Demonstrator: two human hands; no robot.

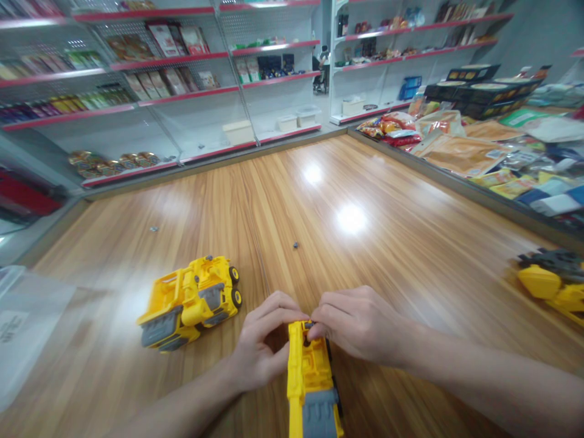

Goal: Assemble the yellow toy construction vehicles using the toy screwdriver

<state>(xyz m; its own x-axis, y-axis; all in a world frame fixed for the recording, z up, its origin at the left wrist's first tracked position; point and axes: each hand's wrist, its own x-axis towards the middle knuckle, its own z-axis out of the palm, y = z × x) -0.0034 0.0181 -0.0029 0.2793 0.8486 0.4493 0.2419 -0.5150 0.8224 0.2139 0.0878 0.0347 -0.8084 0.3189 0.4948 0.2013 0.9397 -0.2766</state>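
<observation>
A yellow toy construction vehicle [316, 371] with a grey panel and a long yellow beam lies at the near edge of the view, partly cut off. My left hand [267, 340] is curled around its far left side, thumb and fingers gripping it. With fingers pinched together, my right hand [351, 322] presses on the far end of the same toy, where a small dark part shows beneath the thumb. Whether those fingertips also hold a tiny piece is hidden. To the left stands a yellow-and-grey toy dump truck [194, 304] with black wheels.
A small dark piece [295, 245] and a small grey piece [154, 229] lie on the wooden table [255, 201]. Another yellow toy [547, 283] sits at the right edge. A translucent plastic box [31, 328] is at left. Packaged goods [465, 152] lie beyond the table's right edge.
</observation>
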